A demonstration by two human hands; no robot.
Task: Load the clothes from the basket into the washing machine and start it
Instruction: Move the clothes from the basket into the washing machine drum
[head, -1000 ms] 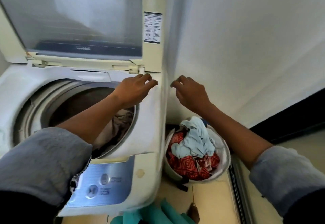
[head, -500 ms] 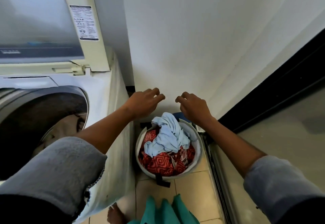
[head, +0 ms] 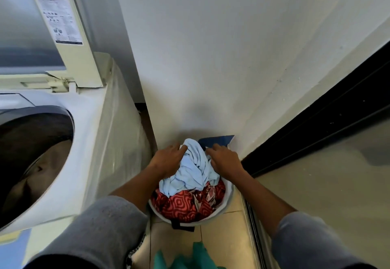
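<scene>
A round white basket [head: 223,209] stands on the floor between the washing machine [head: 101,142] and the wall. A light blue garment [head: 193,173] lies on top, over a red patterned cloth [head: 181,204]. My left hand [head: 166,161] rests on the left side of the blue garment and my right hand [head: 224,161] on its right side, fingers curled into the fabric. The machine's lid [head: 63,26] stands up, and brownish clothes lie in the drum [head: 35,163].
A white wall rises right behind the basket, with a blue flat object [head: 217,141] leaning against it. A dark sliding door frame [head: 316,138] and its floor track run along the right. Green fabric [head: 190,258] shows at the bottom edge.
Both hands have dropped from beside the machine's top down onto the blue garment in the basket. My view has swung right and downward, away from the drum.
</scene>
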